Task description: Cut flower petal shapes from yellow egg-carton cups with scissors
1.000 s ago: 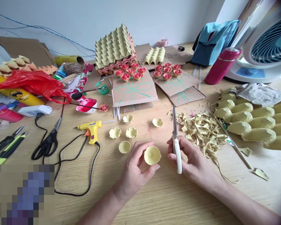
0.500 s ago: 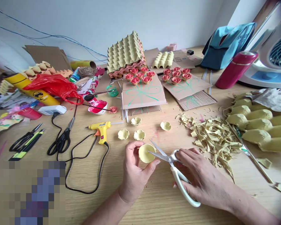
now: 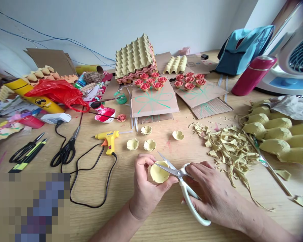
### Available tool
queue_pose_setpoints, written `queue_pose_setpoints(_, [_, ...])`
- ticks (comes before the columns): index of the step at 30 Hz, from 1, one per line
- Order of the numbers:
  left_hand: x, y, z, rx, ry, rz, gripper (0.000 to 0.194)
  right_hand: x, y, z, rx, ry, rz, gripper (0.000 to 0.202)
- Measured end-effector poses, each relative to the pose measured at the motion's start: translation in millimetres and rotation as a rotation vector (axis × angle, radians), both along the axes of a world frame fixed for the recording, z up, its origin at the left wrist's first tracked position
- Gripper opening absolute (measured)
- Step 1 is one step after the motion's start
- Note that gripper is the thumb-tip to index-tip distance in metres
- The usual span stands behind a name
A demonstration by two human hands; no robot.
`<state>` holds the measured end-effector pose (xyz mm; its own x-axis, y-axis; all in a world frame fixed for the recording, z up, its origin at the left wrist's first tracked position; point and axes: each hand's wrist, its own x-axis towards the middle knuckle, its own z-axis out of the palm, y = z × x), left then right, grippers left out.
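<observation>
Between its thumb and fingers my left hand (image 3: 147,186) holds a pale yellow egg-carton cup (image 3: 159,174), its hollow facing up toward me. My right hand (image 3: 209,191) grips white-handled scissors (image 3: 179,173) with the blades parted. One blade reaches over the inside of the cup and the other lies outside, at the upper right of its rim. Beyond the hands sit several petal-cut cups, among them a flower-shaped cup (image 3: 149,145) and a separate one (image 3: 178,135) to the right.
A yellow glue gun (image 3: 108,139) and black scissors (image 3: 68,148) lie left. Paper-pulp scraps (image 3: 232,148) are heaped right, beside an egg tray (image 3: 277,131). Red flowers (image 3: 151,80) rest on cardboard (image 3: 154,102) behind. A magenta flask (image 3: 254,75) stands at the back right.
The scissors have shifted slightly left, and their blades now straddle the cup's rim. The cup has tilted and moved slightly down and right in my left hand.
</observation>
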<state>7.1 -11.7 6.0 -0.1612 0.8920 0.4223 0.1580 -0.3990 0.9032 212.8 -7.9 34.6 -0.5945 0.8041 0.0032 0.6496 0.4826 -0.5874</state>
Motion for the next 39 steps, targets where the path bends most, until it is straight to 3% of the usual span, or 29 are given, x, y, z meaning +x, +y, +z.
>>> queue_pose_setpoints(17, [1.5, 2.8, -3.2, 0.135, 0.089, -0.027, 0.057, -1.5, -1.5, 2.6, 0.018, 0.034, 0.042, 0.021])
queue_pose_setpoints(39, [-1.2, -3.2, 0.5, 0.034, -0.026, -0.096, 0.054, 7.6, -0.6, -1.8, 0.135, 0.031, 0.112, 0.031])
